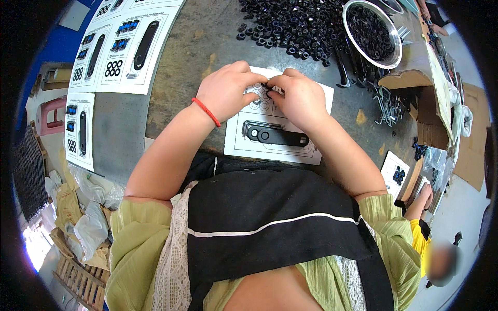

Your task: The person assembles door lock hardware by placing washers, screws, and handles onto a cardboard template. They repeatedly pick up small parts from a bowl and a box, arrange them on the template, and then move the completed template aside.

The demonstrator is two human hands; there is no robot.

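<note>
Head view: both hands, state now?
Left hand: open, thumb and forefinger apart over the white printed card.
Right hand: curled at a black part; grip can't be told.

We've got our two hands (223,87); one red bracelet (206,112); one sheet (233,145) under them, one black bar (285,137) on it; small black pieces (295,28), too many to count

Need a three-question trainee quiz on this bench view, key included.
1. Which wrist wears the red band?
2. True or false: the metal bowl is empty.
3. Over what do the left hand and right hand nearly meet: (a) a bowl, (b) a printed white card, (c) a box?

Key:
1. Left.
2. False; it holds many black pieces.
3. (b).
</note>
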